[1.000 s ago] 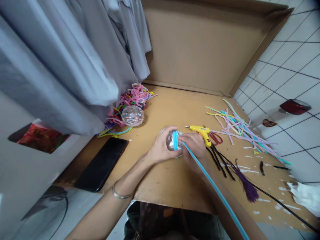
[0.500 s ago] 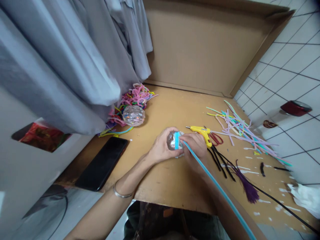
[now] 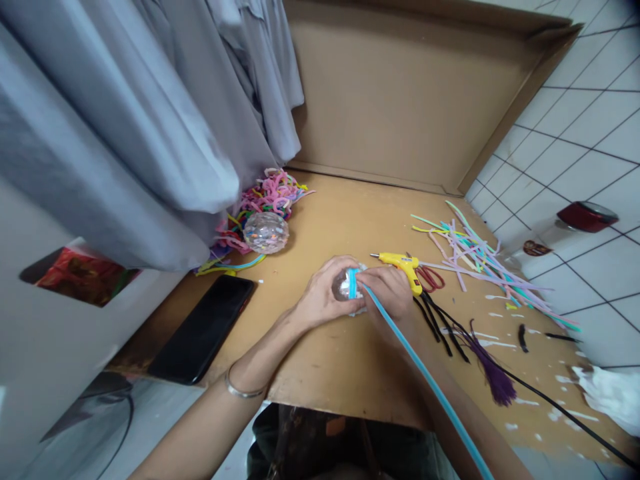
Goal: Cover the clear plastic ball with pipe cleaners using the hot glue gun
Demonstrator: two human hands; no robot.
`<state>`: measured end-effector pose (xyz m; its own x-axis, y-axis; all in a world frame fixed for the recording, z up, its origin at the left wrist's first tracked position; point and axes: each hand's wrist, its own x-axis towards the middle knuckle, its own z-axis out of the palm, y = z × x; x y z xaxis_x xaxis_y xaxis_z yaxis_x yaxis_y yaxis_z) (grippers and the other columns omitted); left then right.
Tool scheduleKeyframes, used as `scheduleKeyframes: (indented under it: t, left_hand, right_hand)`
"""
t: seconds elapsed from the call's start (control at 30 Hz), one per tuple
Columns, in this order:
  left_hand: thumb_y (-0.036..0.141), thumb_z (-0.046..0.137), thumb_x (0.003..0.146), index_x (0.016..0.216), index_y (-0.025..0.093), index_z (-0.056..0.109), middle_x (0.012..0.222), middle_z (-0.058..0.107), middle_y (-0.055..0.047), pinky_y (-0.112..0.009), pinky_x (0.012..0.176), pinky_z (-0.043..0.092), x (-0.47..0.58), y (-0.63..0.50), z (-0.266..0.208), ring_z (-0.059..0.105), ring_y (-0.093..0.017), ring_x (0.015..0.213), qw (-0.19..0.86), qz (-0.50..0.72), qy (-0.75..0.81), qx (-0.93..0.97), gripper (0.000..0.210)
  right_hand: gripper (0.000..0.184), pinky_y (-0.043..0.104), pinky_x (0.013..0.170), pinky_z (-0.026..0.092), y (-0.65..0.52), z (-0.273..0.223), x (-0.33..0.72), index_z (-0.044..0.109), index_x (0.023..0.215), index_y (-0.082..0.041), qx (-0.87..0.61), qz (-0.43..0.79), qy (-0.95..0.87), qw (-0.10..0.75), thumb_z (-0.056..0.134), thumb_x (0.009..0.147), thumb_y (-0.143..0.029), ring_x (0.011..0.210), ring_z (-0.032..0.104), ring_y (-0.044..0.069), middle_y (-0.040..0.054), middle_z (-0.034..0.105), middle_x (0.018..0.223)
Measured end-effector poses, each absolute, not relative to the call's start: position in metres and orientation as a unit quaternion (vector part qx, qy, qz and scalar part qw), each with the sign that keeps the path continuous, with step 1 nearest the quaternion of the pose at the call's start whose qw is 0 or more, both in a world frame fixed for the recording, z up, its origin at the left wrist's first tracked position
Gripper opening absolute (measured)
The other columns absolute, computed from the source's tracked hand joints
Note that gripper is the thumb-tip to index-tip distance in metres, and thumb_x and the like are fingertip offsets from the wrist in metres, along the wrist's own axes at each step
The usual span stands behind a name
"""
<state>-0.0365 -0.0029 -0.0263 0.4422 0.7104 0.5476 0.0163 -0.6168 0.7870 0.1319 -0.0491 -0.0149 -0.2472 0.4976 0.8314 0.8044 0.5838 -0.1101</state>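
My left hand (image 3: 325, 293) is wrapped round a small clear ball-shaped container (image 3: 341, 285) with white bits in it, just above the table. A blue pipe cleaner (image 3: 410, 340) runs in a band across the container, and its long free end trails down over my right forearm. The fingers of my right hand (image 3: 393, 293) pinch the pipe cleaner against the container's right side, hiding part of it. Just beyond my right hand lies a yellow hot glue gun (image 3: 403, 262), with red-handled scissors (image 3: 431, 277) beside it.
A second clear ball (image 3: 266, 233) stands by a pile of pink pipe cleaners (image 3: 277, 190). A black phone (image 3: 205, 330) lies at left. Loose pastel pipe cleaners (image 3: 465, 250), a purple tassel (image 3: 493, 373), a black cord (image 3: 545, 393), a red-lidded jar (image 3: 587, 217) and white tissue (image 3: 610, 393) are at right.
The view has shifted very slightly. Both hands stay on the container, and the pipe cleaner's loose end has swung a little to the left.
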Motion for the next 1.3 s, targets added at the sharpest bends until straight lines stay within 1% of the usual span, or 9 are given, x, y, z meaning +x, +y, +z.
scheduleKeyframes:
  t: [0.23,0.33,0.4,0.47,0.53,0.73,0.87,1.03,1.3]
  left_hand:
    - [0.029,0.077,0.072,0.113,0.022,0.063,0.123,0.063,-0.011,-0.048,0.102,0.050,-0.039,-0.001,-0.026,0.061,-0.028,0.117,0.351,0.468,0.221,0.781,0.044]
    - [0.030,0.079,0.071,0.113,0.022,0.063,0.126,0.062,-0.012,-0.048,0.103,0.050,-0.040,-0.001,-0.026,0.061,-0.028,0.119,0.359,0.463,0.223,0.779,0.045]
    - [0.030,0.081,0.071,0.113,0.021,0.063,0.127,0.062,-0.013,-0.048,0.103,0.050,-0.041,-0.001,-0.027,0.061,-0.028,0.119,0.361,0.459,0.221,0.781,0.046]
    - [0.030,0.082,0.070,0.111,0.021,0.063,0.128,0.061,-0.013,-0.047,0.103,0.050,-0.041,-0.001,-0.027,0.061,-0.028,0.119,0.362,0.453,0.216,0.786,0.046]
    - [0.029,0.081,0.071,0.110,0.021,0.063,0.129,0.060,-0.014,-0.048,0.103,0.050,-0.042,-0.001,-0.027,0.061,-0.028,0.120,0.361,0.447,0.209,0.791,0.045]
    - [0.030,0.080,0.073,0.109,0.020,0.063,0.131,0.058,-0.015,-0.049,0.104,0.049,-0.043,-0.001,-0.027,0.059,-0.029,0.123,0.369,0.441,0.197,0.794,0.041]
    - [0.031,0.082,0.071,0.107,0.020,0.065,0.129,0.059,-0.015,-0.047,0.102,0.051,-0.043,-0.001,-0.027,0.059,-0.029,0.122,0.368,0.437,0.206,0.794,0.041]
    - [0.029,0.081,0.071,0.108,0.021,0.065,0.129,0.059,-0.015,-0.049,0.102,0.050,-0.043,0.000,-0.027,0.059,-0.029,0.122,0.371,0.441,0.204,0.791,0.042]
    - [0.029,0.083,0.069,0.107,0.021,0.066,0.128,0.060,-0.014,-0.047,0.100,0.051,-0.043,0.002,-0.030,0.060,-0.029,0.122,0.372,0.447,0.208,0.786,0.043]
  right_hand:
    - [0.019,0.034,0.078,0.043,-0.051,-0.013,0.130,0.066,0.102,-0.026,-0.424,-0.163,-0.772,0.445,0.056,0.089,-0.017,0.082,0.065,0.019,0.0029,0.073,0.092]
    - [0.033,0.037,0.083,0.044,-0.057,-0.006,0.129,0.064,0.110,-0.024,-0.446,-0.121,-0.776,0.429,0.048,0.084,-0.011,0.094,0.064,0.021,0.0055,0.071,0.100]
    - [0.040,0.041,0.088,0.046,-0.059,-0.004,0.129,0.066,0.111,-0.024,-0.479,-0.110,-0.749,0.445,0.045,0.081,-0.007,0.104,0.062,0.023,0.0083,0.067,0.109]
    - [0.041,0.044,0.092,0.046,-0.058,-0.005,0.130,0.069,0.107,-0.023,-0.510,-0.098,-0.719,0.462,0.042,0.081,-0.006,0.111,0.058,0.025,0.0102,0.062,0.115]
    - [0.040,0.047,0.094,0.046,-0.054,-0.008,0.132,0.071,0.102,-0.024,-0.525,-0.066,-0.707,0.469,0.040,0.084,-0.006,0.113,0.057,0.026,0.0100,0.060,0.116]
    - [0.039,0.046,0.096,0.047,-0.046,-0.013,0.132,0.073,0.102,-0.027,-0.537,0.003,-0.702,0.468,0.041,0.090,-0.008,0.115,0.057,0.024,0.0083,0.060,0.115]
    - [0.042,0.047,0.096,0.047,-0.047,-0.013,0.131,0.074,0.102,-0.027,-0.531,0.018,-0.707,0.467,0.039,0.089,-0.006,0.116,0.058,0.024,0.0086,0.061,0.115]
    - [0.038,0.047,0.096,0.047,-0.045,-0.015,0.133,0.076,0.099,-0.029,-0.525,0.043,-0.700,0.482,0.043,0.090,-0.010,0.113,0.058,0.023,0.0062,0.063,0.115]
    - [0.046,0.047,0.098,0.048,-0.040,-0.021,0.135,0.076,0.107,-0.029,-0.536,0.051,-0.699,0.472,0.039,0.088,-0.009,0.114,0.059,0.024,0.0078,0.063,0.117]
